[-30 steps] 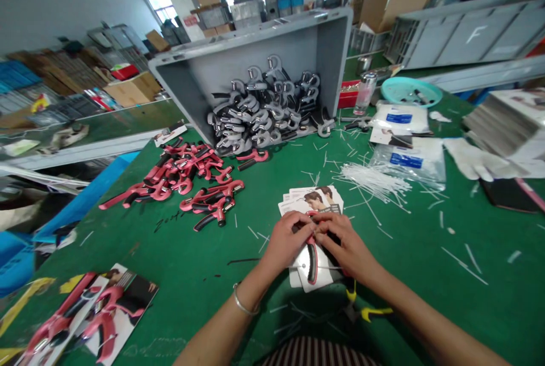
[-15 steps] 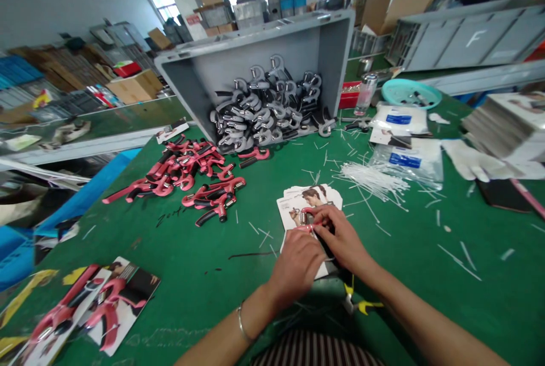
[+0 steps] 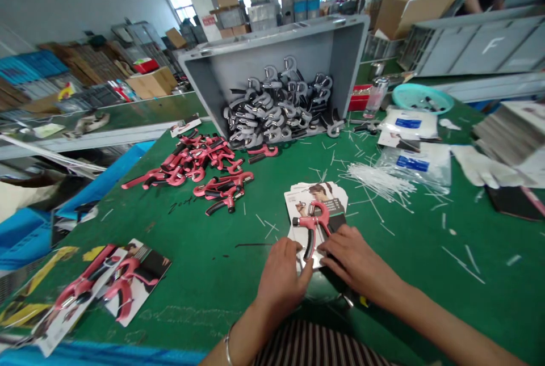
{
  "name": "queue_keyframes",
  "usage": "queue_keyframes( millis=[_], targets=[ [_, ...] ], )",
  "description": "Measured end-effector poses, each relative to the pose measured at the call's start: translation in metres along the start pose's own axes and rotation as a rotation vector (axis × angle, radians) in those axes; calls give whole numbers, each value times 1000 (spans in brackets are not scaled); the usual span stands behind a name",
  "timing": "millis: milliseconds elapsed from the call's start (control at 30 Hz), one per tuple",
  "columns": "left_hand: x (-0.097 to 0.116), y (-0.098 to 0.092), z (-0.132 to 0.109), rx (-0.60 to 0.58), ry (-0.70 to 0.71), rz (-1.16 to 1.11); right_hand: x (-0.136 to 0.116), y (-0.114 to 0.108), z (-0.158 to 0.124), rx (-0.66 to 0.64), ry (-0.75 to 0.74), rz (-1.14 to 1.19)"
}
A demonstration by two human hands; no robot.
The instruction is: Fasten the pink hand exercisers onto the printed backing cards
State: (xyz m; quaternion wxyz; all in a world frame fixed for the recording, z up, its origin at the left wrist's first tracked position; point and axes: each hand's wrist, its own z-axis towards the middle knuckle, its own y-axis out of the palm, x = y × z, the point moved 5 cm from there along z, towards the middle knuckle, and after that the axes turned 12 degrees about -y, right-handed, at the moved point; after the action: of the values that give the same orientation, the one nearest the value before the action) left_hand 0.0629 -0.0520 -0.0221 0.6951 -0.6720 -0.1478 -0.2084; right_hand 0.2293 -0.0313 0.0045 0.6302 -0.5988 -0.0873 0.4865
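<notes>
A pink-and-black hand grip strengthener (image 3: 314, 221) lies on a printed card (image 3: 298, 201), on top of a fanned stack of such cards. Its handles point toward me. My left hand (image 3: 283, 272) is closed at the lower left edge of the card, thumb and forefinger beside the left handle's end. From the other side, my right hand (image 3: 355, 255) has its fingers closed around the right handle's end, which they partly hide. Under my right wrist, cutters with yellow handles (image 3: 364, 301) are mostly covered.
Loose pink hand grips (image 3: 200, 156) are piled at the left, and carded ones (image 3: 128, 286) lie at front left. A tipped grey crate (image 3: 272, 42) holds grey grips. White cable ties (image 3: 378, 179), plastic bags (image 3: 419, 164), a glove (image 3: 477, 167) and a card stack (image 3: 506, 133) are at right.
My hands have drawn apart and toward me, uncovering the hand grip on the card. The view has shifted slightly. My right hand covers more of the yellow-handled cutters.
</notes>
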Motion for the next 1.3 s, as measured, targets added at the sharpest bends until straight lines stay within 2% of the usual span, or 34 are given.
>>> queue_keyframes(
  millis=[100, 267, 367, 467, 700, 933, 1300],
  targets=[
    [-4, -2, 3, -44, -24, -73, -4, 6, 4, -27, -11, 17],
    [-10, -18, 11, -148, -20, -296, 0, 7, 13, -14, -29, 19],
    [-10, -22, 15, -145, 26, -386, 2, 5, 15, 15, -51, 46],
    [-4, -18, 20, -123, 56, -451, 4, 4, 17, 98, -55, 150],
    [-3, -6, 27, -77, -8, -551, 18, 13, 13, 272, 152, 292],
    [-8, -7, 28, -98, -24, -584, 5, 7, 18, 127, -11, 174],
    [-10, -11, 27, -116, 2, -604, 5, 5, 18, 94, -34, 146]
  ],
)
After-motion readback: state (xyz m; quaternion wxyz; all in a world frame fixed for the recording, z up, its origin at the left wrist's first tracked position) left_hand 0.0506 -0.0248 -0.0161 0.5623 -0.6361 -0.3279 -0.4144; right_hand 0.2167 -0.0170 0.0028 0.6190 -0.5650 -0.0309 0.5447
